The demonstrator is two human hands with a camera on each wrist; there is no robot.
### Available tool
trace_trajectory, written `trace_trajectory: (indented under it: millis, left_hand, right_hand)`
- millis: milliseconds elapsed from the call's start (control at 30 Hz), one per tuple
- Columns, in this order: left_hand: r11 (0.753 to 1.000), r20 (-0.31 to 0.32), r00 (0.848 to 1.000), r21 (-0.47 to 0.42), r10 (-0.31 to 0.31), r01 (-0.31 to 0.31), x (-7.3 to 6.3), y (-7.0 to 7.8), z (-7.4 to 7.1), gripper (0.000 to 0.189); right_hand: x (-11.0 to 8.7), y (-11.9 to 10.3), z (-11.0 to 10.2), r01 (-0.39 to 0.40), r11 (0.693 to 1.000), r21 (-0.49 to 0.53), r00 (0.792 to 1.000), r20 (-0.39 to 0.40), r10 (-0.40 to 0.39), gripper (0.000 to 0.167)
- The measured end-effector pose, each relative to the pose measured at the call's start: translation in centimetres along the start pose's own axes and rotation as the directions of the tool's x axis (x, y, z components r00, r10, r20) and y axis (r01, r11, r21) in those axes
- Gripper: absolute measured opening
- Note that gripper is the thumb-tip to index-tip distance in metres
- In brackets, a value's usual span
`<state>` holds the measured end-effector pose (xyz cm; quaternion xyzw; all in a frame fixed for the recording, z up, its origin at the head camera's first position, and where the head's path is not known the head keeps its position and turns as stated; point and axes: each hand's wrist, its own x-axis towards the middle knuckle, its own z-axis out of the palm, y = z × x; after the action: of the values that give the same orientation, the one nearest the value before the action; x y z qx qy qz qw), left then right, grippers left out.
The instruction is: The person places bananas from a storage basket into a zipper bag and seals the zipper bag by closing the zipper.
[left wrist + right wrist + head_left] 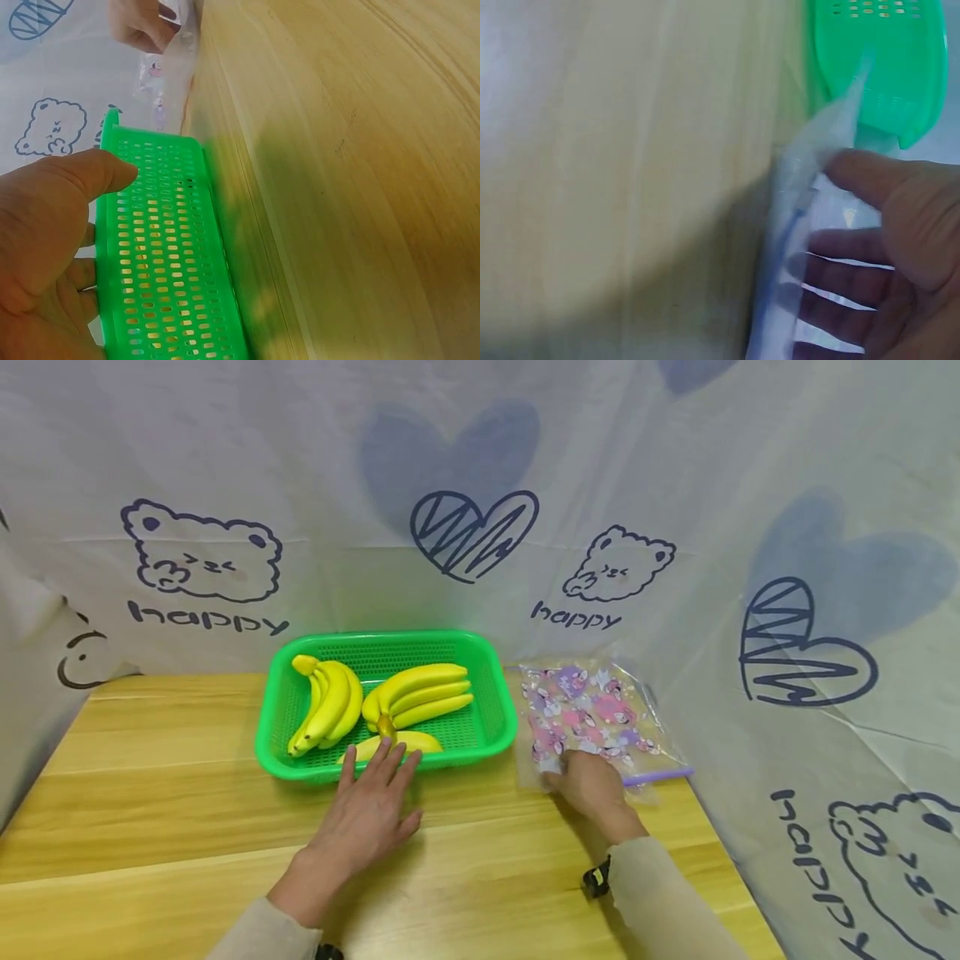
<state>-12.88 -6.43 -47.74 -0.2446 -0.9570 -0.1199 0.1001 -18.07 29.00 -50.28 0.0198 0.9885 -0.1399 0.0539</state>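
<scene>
In the head view, a green plastic basket (498,727) holds yellow bananas. One bunch (330,702) lies at the left, another bunch (427,689) at the right, and a banana (416,742) shows behind the front rim. My left hand (367,818) touches that rim with spread, fairly straight fingers. The left wrist view has its thumb (112,171) on the near side of the rim. To the basket's right lies a clear printed plastic bag (570,710) with a purple strip along one edge. My right hand (592,785) pinches the bag's near edge, and the film rises by the thumb (862,176).
Both things rest on a wooden table (165,810). A pale cloth (337,585) printed with bears and hearts hangs behind the table and along its right side. The bag lies close to the basket's right end and near the table's right edge.
</scene>
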Motion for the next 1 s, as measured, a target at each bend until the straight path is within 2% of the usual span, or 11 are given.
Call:
trace_trajectory:
  millis: [133,300,433,500,567,633,733,800,833,933,1000]
  left_hand:
    - [1.000,-0.002,1.000,0.000,-0.006,0.006,-0.1,-0.1,-0.1,0.080]
    - [1.000,0.004,1.000,-0.011,-0.011,0.011,-0.1,-0.2,-0.1,0.080]
    - [1.000,0.005,1.000,-0.018,-0.006,0.006,-0.1,-0.1,-0.1,0.080]
    - [1.000,0.006,1.000,-0.018,-0.003,0.003,-0.1,-0.1,-0.1,0.080]
    - [1.000,0.010,1.000,-0.018,-0.002,0.002,-0.1,0.0,-0.1,0.080]
    - [1.000,0.012,1.000,-0.020,-0.003,0.003,-0.1,0.0,0.0,0.080]
    - [1.000,0.013,1.000,-0.016,-0.003,0.003,-0.1,0.0,0.0,0.081]
    - [1.000,0.013,1.000,-0.014,-0.002,0.002,0.0,0.0,0.0,0.081]
    - [1.000,0.014,1.000,-0.014,-0.001,0.001,0.0,0.0,0.0,0.081]
    - [1.000,0.017,1.000,-0.020,-0.003,0.003,0.0,0.0,0.0,0.080]
    - [1.000,0.018,1.000,-0.023,-0.003,0.003,0.1,0.0,0.0,0.080]
  right_hand:
    - [0.1,-0.3,-0.1,0.017,1.000,-0.002,0.998,0.059,-0.016,0.033]
    - [0.4,-0.7,0.1,0.035,0.997,-0.076,0.998,0.045,-0.031,0.022]
    - [0.4,-0.6,0.5,0.006,0.993,-0.121,0.993,-0.113,-0.020,0.019]
    - [0.2,-0.5,0.6,0.009,0.989,-0.147,0.967,-0.251,-0.046,0.018]
    - [-0.3,-0.4,0.6,0.043,0.982,-0.183,0.913,-0.391,-0.113,0.020]
    - [-0.8,-0.6,0.3,0.112,0.967,-0.227,0.827,-0.519,-0.217,0.021]
    - [-1.6,-1.5,-0.5,0.216,0.931,-0.293,0.653,-0.666,-0.361,0.017]
    - [-2.1,-2.4,-1.2,0.279,0.904,-0.323,0.534,-0.731,-0.425,0.012]
    - [-2.3,-3.0,-1.5,0.309,0.891,-0.332,0.484,-0.751,-0.448,0.010]
    - [-3.1,-4.9,-2.1,0.398,0.854,-0.336,0.395,-0.777,-0.490,0.005]
    - [-3.6,-6.1,-2.0,0.456,0.827,-0.329,0.371,-0.774,-0.513,0.006]
